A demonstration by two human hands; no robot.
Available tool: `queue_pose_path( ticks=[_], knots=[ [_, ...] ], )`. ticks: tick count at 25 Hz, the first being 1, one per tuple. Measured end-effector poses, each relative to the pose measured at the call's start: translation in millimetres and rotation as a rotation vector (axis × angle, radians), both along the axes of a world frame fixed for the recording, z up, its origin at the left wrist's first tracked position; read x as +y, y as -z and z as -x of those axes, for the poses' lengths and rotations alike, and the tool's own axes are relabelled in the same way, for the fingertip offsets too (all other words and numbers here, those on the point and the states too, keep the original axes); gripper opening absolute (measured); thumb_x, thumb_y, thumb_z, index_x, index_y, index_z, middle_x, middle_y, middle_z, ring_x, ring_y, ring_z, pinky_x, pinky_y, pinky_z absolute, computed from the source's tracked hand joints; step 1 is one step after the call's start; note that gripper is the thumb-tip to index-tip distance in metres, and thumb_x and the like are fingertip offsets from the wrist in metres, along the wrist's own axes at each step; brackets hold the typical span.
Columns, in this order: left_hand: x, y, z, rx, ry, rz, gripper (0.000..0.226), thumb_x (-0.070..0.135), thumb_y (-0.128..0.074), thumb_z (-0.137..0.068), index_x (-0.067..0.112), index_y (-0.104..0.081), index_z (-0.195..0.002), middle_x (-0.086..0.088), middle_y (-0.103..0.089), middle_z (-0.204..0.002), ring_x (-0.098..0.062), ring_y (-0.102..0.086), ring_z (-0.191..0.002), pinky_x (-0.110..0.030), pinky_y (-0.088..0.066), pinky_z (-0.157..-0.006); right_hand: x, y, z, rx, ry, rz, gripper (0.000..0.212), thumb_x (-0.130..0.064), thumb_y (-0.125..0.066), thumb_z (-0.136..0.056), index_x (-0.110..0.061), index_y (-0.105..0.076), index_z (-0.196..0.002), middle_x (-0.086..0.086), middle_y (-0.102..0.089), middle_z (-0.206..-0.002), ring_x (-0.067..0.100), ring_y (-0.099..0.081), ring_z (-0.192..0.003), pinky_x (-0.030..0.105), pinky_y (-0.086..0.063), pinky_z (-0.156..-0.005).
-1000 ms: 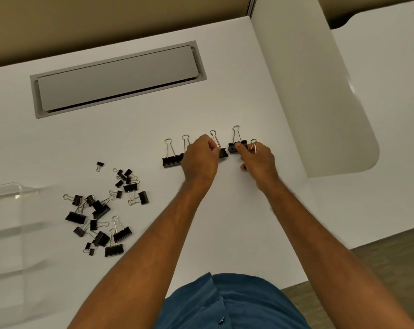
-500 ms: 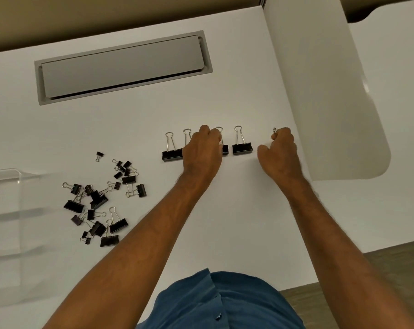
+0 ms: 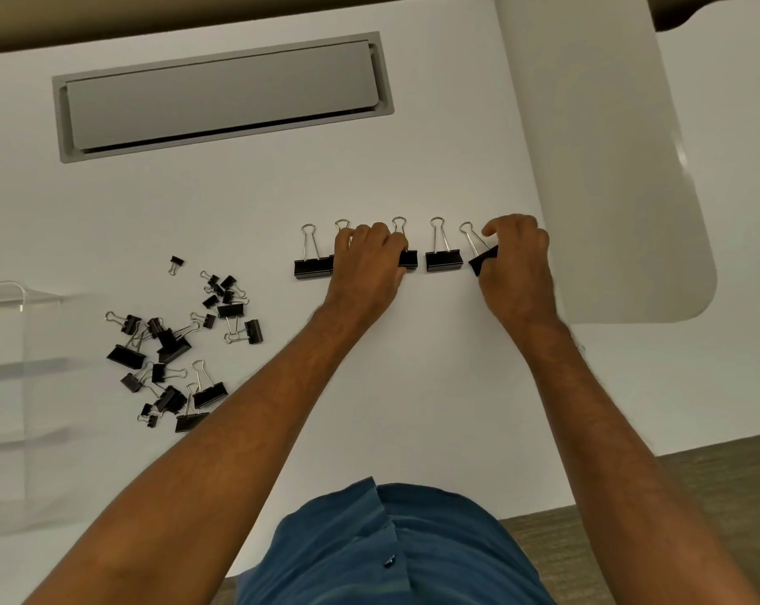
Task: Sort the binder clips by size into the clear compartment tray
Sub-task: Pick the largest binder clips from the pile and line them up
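Observation:
Several large black binder clips stand in a row on the white desk; the leftmost clip (image 3: 312,267) and one further right (image 3: 443,260) stand free. My left hand (image 3: 368,262) lies over the middle of the row with curled fingers, hiding one clip and gripping the clip (image 3: 409,258) at its fingertips. My right hand (image 3: 515,264) pinches a tilted large clip (image 3: 482,258) at the row's right end. A heap of mixed small, medium and large clips (image 3: 175,347) lies at the left. The clear compartment tray (image 3: 3,364) sits at the left edge.
A grey cable hatch (image 3: 221,96) is set into the desk at the back. A white rounded panel (image 3: 609,159) stands to the right of my right hand. One tiny clip (image 3: 176,264) lies alone above the heap. The desk's front edge runs close to my body.
My right hand has come back left from the panel with a large clip and holds it tilted at the row's right end. My left hand stays on the middle clips.

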State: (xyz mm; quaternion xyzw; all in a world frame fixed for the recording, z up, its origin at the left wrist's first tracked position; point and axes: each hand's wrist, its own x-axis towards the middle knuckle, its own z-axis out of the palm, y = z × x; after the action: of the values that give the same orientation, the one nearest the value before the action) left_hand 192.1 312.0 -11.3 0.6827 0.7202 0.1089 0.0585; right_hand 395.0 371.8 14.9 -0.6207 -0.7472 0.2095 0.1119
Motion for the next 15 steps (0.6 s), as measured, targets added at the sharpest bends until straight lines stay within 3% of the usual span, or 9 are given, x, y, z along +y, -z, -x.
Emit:
queue_pose_path(
  ticks=[3,7,15],
  knots=[
    [1,4,6,0.017,0.006,-0.005,0.021,0.026,-0.073,-0.081,0.022,-0.064,-0.099,0.002,-0.061,-0.095,-0.023,-0.057,-0.092,-0.046,-0.032,-0.102,-8,13,-10,-0.088,-0.194,-0.061,0.046,0.012,-0.059,-0.081,-0.016,-0.065,-0.118,0.007,-0.057,-0.127,0.029,-0.049,-0.111,0.037,-0.048,-0.076],
    [-1,1,13,-0.045,0.000,0.018,0.018,0.027,-0.069,-0.083,0.024,-0.065,-0.100,0.003,-0.059,-0.102,-0.024,-0.053,-0.100,-0.043,-0.031,-0.096,-5,22,-13,-0.049,-0.167,-0.044,0.034,0.002,-0.066,-0.089,-0.014,-0.067,-0.118,0.008,-0.060,-0.121,0.029,-0.049,-0.110,0.039,-0.050,-0.083],
    [-17,-4,28,-0.177,-0.055,0.091,0.044,0.038,-0.074,-0.082,0.028,-0.059,-0.123,0.001,-0.049,-0.128,-0.023,-0.042,-0.120,-0.039,-0.030,-0.096,-5,23,-6,0.043,-0.239,-0.034,0.033,-0.009,-0.072,-0.089,-0.013,-0.066,-0.121,0.006,-0.060,-0.114,0.023,-0.049,-0.112,0.031,-0.049,-0.084]
  ],
)
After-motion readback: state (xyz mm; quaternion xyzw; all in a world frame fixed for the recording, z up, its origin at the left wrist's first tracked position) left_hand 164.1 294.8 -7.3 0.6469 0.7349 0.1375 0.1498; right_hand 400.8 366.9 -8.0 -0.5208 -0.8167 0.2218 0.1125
